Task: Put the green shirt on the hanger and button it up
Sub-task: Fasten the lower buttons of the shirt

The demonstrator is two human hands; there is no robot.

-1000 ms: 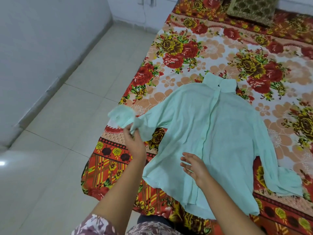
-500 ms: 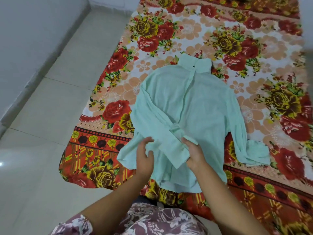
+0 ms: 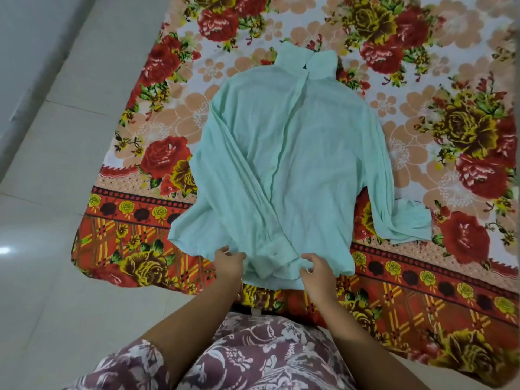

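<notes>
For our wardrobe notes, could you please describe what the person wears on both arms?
The left forearm and right forearm are bare, and no watch or bangle shows at either wrist. A short sleeve in maroon with a white floral print covers the left upper arm. The right sleeve is out of frame.

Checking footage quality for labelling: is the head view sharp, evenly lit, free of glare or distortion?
Head view: soft, even light, no hard shadows; one glare spot on the floor tiles at left; wide-angle bending toward the edges; green shirt reasonably sharp.
</notes>
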